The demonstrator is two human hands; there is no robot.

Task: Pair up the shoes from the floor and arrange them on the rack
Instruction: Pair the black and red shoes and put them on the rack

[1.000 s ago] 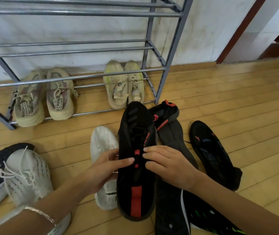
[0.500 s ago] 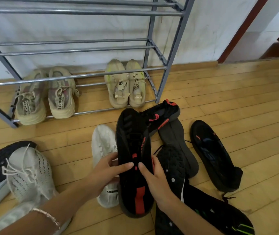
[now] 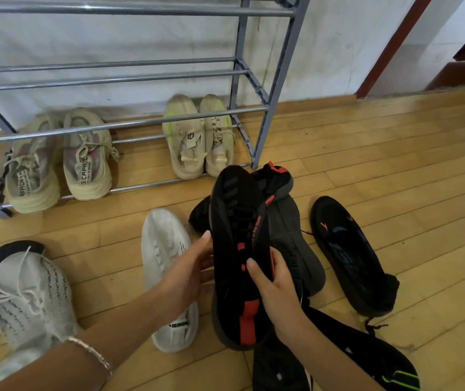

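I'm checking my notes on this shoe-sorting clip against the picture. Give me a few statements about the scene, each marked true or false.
1. Two pairs of beige sneakers sit on the rack's bottom tier. True: one pair left, one right.
2. The right hand grips the black and red shoe. True.
3. The left hand holds the white slip-on shoe. False: it is open beside the black and red shoe; the white shoe lies on the floor.
4. The rack's middle tier is full of shoes. False: it holds none.
5. A black shoe lies on the floor right of the hands. True.
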